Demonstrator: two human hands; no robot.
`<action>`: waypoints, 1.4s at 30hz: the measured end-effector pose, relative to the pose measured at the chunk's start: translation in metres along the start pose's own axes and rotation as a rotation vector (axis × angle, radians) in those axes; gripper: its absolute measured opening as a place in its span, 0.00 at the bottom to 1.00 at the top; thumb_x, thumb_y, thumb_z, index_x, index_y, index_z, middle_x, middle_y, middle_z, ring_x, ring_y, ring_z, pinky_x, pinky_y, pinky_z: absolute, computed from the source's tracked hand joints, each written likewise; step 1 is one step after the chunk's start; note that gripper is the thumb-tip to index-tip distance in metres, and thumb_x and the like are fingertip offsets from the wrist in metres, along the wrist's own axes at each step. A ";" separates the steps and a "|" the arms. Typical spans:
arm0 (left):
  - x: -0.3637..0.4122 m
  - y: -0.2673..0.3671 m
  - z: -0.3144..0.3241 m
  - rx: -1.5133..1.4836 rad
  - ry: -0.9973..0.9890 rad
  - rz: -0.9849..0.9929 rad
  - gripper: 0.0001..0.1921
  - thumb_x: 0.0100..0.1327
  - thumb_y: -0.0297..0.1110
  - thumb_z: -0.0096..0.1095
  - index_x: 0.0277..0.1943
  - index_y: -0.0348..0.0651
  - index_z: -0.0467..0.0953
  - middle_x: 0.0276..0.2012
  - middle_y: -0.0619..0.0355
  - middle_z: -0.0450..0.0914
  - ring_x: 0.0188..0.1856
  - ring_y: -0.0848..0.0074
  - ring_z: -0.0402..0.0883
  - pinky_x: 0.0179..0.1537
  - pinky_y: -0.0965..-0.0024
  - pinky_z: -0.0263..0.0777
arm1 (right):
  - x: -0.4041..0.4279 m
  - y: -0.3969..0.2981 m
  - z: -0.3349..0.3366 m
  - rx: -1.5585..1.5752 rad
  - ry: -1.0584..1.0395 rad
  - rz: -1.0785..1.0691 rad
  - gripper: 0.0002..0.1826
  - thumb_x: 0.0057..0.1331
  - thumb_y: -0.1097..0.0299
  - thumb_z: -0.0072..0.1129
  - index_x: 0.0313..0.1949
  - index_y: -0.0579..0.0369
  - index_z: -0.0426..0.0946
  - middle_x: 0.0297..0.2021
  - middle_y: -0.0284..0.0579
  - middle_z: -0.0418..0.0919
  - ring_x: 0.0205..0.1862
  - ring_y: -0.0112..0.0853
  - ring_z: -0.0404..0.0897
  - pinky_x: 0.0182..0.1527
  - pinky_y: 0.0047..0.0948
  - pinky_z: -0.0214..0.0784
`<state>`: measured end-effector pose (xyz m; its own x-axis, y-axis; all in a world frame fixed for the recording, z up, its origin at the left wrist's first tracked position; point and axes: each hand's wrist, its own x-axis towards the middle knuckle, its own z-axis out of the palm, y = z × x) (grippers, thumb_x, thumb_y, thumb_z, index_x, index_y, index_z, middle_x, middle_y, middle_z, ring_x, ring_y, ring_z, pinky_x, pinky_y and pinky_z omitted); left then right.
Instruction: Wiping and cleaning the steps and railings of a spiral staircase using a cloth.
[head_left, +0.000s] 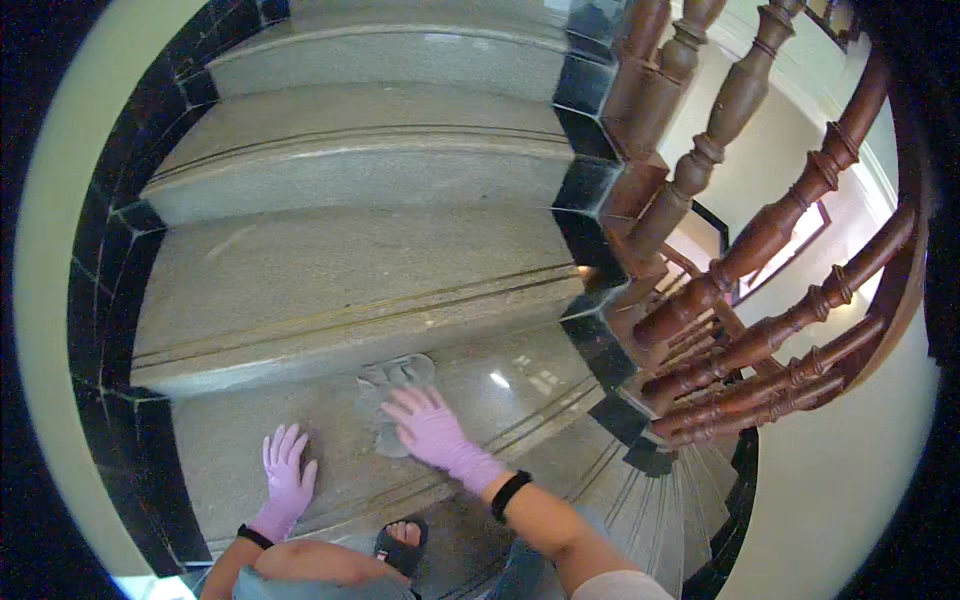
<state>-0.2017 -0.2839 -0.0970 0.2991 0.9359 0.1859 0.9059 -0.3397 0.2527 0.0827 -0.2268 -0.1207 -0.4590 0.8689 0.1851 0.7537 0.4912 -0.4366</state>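
Note:
My right hand (431, 431), in a pink glove with a black band at the wrist, holds a crumpled grey cloth (396, 371) pressed against a stone stair tread (480, 405). Its fingers lie stretched over the cloth, which shows beyond the fingertips and beside the thumb. To the left, my left hand (286, 476) wears a matching pink glove and black band. It rests on the same tread with its fingers a little apart and nothing in it. Light reflects off the tread to the right of the cloth.
Stone steps with dark groove lines (360, 315) rise ahead. Black tiles (139, 300) edge the stairs at left; more black tiles (592, 232) border them at right, beside turned wooden balusters (772, 217). My sandalled foot (403, 544) is below. Winding steps (645, 517) descend at lower right.

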 end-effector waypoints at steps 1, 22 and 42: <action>-0.001 0.002 0.002 -0.015 -0.007 0.017 0.28 0.56 0.33 0.60 0.61 0.41 0.63 0.65 0.48 0.60 0.69 0.51 0.52 0.68 0.44 0.40 | -0.002 0.021 -0.015 0.000 -0.025 -0.020 0.26 0.63 0.60 0.50 0.62 0.43 0.65 0.62 0.47 0.63 0.67 0.46 0.58 0.67 0.52 0.47; 0.000 0.013 0.017 0.042 -0.098 0.057 0.21 0.58 0.33 0.52 0.55 0.42 0.66 0.61 0.47 0.66 0.64 0.52 0.61 0.66 0.45 0.46 | -0.072 0.266 -0.149 -0.634 0.026 0.819 0.19 0.57 0.68 0.50 0.49 0.53 0.76 0.50 0.45 0.73 0.51 0.46 0.72 0.46 0.43 0.70; 0.004 0.015 0.016 -0.007 -0.046 0.102 0.23 0.54 0.27 0.54 0.55 0.41 0.66 0.60 0.47 0.66 0.63 0.51 0.61 0.66 0.46 0.47 | -0.218 0.357 -0.215 0.030 0.809 0.894 0.15 0.56 0.75 0.47 0.43 0.60 0.74 0.39 0.50 0.79 0.44 0.45 0.76 0.49 0.37 0.67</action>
<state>-0.1818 -0.2841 -0.1075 0.4032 0.8997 0.1675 0.8679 -0.4339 0.2418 0.5529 -0.2279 -0.1278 0.6552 0.6932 0.3003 0.6388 -0.2962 -0.7101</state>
